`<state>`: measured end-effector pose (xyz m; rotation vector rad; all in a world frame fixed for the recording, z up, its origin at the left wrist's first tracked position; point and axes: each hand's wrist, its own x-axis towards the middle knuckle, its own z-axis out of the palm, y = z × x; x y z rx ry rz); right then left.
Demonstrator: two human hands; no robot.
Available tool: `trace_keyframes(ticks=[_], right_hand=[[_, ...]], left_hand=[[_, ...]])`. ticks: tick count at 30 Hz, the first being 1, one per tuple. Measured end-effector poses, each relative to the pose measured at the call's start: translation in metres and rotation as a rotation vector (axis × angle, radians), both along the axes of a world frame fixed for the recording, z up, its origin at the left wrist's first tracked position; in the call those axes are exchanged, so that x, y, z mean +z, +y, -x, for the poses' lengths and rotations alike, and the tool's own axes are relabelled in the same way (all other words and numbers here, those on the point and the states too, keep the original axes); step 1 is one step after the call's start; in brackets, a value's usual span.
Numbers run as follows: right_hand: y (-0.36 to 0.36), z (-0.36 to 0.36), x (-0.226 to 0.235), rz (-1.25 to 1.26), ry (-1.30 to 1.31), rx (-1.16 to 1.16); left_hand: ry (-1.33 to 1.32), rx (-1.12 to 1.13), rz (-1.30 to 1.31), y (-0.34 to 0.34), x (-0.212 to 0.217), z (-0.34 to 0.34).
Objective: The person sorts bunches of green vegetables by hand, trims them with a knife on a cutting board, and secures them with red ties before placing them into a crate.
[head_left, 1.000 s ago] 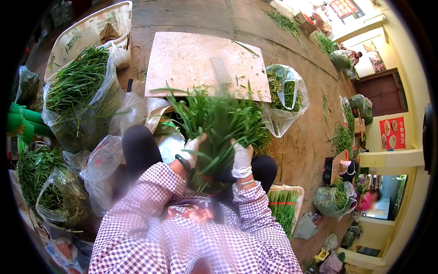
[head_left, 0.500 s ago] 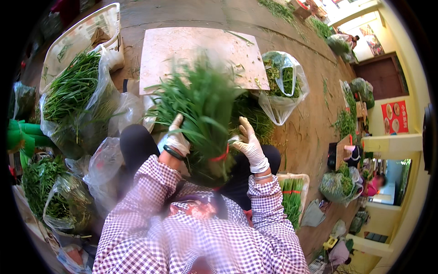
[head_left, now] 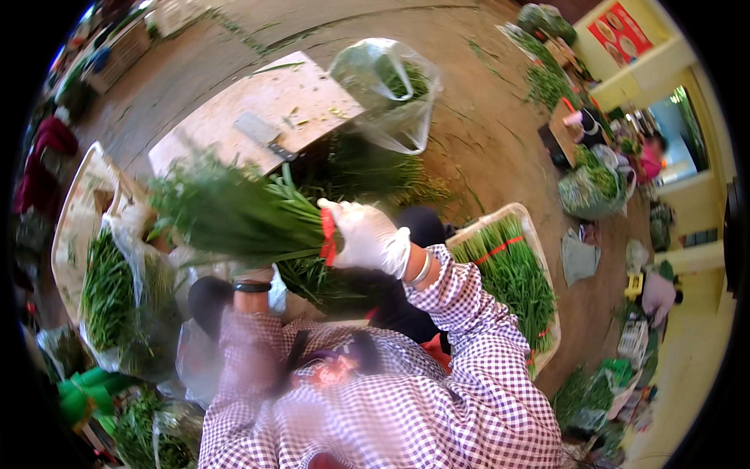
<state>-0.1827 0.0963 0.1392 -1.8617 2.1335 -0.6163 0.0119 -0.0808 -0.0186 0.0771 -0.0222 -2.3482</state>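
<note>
White glove on right hand (head_left: 367, 234), bangle, checked purple-white sleeves, dark wristband.

Cleaver (head_left: 262, 134) on board (head_left: 234, 117) (bag (head_left: 387, 90) right)

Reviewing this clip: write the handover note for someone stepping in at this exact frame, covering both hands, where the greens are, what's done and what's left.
Right hand: gloved, gripping a bundle of green chives at its red band, leaves pointing left.
Left hand: mostly hidden under the bundle; only the wrist with a dark wristband shows, so its grip cannot be told.
Done: this bundle is banded; more banded bunches lie in the white tray on the right.
Left: loose greens sit in plastic bags on the left. A cleaver lies on the board ahead.
</note>
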Motion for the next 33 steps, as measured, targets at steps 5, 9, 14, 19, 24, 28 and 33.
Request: trace_keyframes(ticks=[5, 9, 14, 19, 24, 28, 33], right_hand=[[0.033, 0.03, 0.024, 0.136, 0.484, -0.043], [0.084, 0.057, 0.012, 0.184, 0.597, -0.14], [0.144, 0.073, 0.03, 0.047, 0.615, -0.325], [0.209, 0.086, 0.016, -0.04, 1.045, -0.349], [0.217, 0.085, 0.01, -0.038, 1.161, -0.307], [0.215, 0.082, 0.032, 0.001, 1.204, -0.171], [0.205, 0.096, 0.043, 0.104, 0.847, -0.092]], left_hand=[[-0.157, -0.096, 0.019, -0.01, 0.003, 0.017], [-0.352, -0.116, 0.064, -0.028, 0.009, 0.021], [-0.646, -0.083, 0.197, -0.042, 0.033, 0.039], [-1.226, 0.094, 0.681, -0.001, 0.111, 0.079], [-0.963, 0.302, 2.066, 0.141, 0.193, 0.137], [-0.917, -0.079, 2.447, 0.207, 0.193, 0.177], [-0.832, -0.165, 2.226, 0.204, 0.114, 0.193]])
